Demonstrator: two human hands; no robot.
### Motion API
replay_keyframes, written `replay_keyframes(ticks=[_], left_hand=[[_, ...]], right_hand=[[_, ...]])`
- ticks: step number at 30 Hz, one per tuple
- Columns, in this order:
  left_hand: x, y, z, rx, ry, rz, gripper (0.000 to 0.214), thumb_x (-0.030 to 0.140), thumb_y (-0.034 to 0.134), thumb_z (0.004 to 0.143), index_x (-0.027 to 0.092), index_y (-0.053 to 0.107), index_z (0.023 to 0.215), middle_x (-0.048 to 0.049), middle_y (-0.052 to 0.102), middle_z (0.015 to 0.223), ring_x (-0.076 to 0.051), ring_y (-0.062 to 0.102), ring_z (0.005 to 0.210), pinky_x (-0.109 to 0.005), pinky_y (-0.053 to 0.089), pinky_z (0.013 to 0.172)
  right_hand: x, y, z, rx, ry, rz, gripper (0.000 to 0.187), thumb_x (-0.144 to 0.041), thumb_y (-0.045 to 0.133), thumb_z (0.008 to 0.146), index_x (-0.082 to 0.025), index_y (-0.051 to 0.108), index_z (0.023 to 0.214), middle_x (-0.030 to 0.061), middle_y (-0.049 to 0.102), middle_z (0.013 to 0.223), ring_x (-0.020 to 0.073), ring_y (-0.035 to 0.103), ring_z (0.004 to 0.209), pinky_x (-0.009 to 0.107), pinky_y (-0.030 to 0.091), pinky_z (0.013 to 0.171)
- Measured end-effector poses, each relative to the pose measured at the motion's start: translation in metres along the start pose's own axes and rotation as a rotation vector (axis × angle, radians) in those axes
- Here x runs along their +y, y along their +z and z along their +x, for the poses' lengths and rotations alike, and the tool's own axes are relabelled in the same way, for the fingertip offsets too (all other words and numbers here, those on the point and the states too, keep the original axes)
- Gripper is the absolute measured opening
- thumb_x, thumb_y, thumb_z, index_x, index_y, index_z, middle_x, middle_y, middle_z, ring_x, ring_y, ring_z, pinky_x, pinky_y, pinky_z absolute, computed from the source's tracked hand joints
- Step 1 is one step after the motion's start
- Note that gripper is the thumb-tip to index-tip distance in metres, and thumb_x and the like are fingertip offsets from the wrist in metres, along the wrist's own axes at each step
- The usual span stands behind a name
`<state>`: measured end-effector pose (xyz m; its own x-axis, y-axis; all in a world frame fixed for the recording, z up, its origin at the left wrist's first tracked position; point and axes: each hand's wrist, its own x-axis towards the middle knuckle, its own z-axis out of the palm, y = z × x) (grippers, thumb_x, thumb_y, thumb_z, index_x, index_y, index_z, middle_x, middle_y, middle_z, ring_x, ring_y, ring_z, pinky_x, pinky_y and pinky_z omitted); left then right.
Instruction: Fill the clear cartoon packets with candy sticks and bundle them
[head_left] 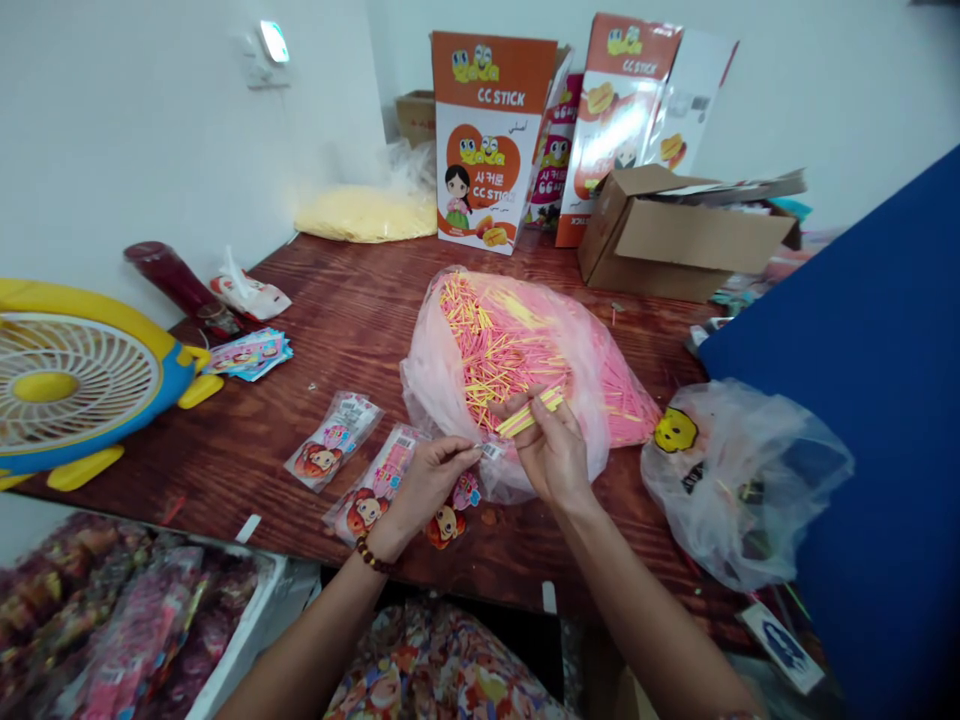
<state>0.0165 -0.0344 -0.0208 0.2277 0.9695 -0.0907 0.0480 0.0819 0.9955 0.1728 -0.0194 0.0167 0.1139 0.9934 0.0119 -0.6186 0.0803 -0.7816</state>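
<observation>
My left hand (427,482) is closed in a pinch on the top edge of a small clear printed packet (448,522), which hangs below the fingers. Close beside it, my right hand (559,458) grips a small bundle of yellow and pink sticks (529,413). Behind both hands lies a large clear plastic bag (435,370), its mouth facing me, full of loose pink and yellow sticks (502,360). To the left, a printed packet (386,470) with pink contents and a flatter packet (330,445) rest on the wooden table (330,300).
A knotted clear bag (750,480) sits at the right by a blue panel (862,350). Printed cartons (480,140) and a brown box (675,240) stand behind. A yellow fan (82,380) occupies the left; below it, a white crate (240,620) holds filled packets.
</observation>
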Motion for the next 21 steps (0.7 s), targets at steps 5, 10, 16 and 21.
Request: replay_keyframes(ticks=[5, 10, 16, 21], left_hand=[[0.003, 0.003, 0.001, -0.066, -0.056, -0.012, 0.037, 0.047, 0.062, 0.082, 0.014, 0.063, 0.066, 0.0022, 0.053, 0.056, -0.008, 0.042, 0.048, -0.020, 0.034, 0.045], [0.009, 0.002, 0.001, -0.141, -0.082, -0.007, 0.040, 0.050, 0.059, 0.083, 0.014, 0.064, 0.066, 0.0015, 0.056, 0.057, -0.008, 0.043, 0.046, -0.020, 0.032, 0.044], [0.012, 0.001, 0.002, -0.196, -0.079, 0.006, 0.041, 0.048, 0.056, 0.087, 0.014, 0.065, 0.067, 0.0016, 0.056, 0.055, -0.007, 0.043, 0.042, -0.020, 0.032, 0.043], [0.013, 0.005, 0.005, -0.189, -0.053, -0.031, 0.038, 0.047, 0.060, 0.084, 0.013, 0.067, 0.067, 0.0003, 0.059, 0.060, -0.008, 0.047, 0.050, -0.020, 0.036, 0.049]], right_hand=[[-0.005, 0.002, 0.003, 0.025, -0.012, 0.055, 0.015, -0.030, 0.067, 0.081, -0.026, 0.058, 0.093, -0.0037, 0.068, 0.081, 0.0154, 0.069, 0.085, 0.041, 0.053, 0.094], [-0.002, -0.001, 0.004, -0.005, -0.004, 0.053, 0.018, -0.032, 0.067, 0.082, -0.026, 0.058, 0.096, -0.0031, 0.069, 0.083, 0.0163, 0.070, 0.088, 0.043, 0.052, 0.097], [-0.002, -0.003, 0.002, 0.014, -0.018, 0.049, 0.017, -0.031, 0.068, 0.081, -0.026, 0.058, 0.093, -0.0038, 0.069, 0.080, 0.0159, 0.070, 0.085, 0.042, 0.054, 0.095], [0.001, -0.004, -0.001, 0.072, 0.006, 0.043, 0.019, -0.031, 0.068, 0.079, -0.026, 0.056, 0.093, -0.0034, 0.071, 0.079, 0.0179, 0.072, 0.082, 0.041, 0.057, 0.087]])
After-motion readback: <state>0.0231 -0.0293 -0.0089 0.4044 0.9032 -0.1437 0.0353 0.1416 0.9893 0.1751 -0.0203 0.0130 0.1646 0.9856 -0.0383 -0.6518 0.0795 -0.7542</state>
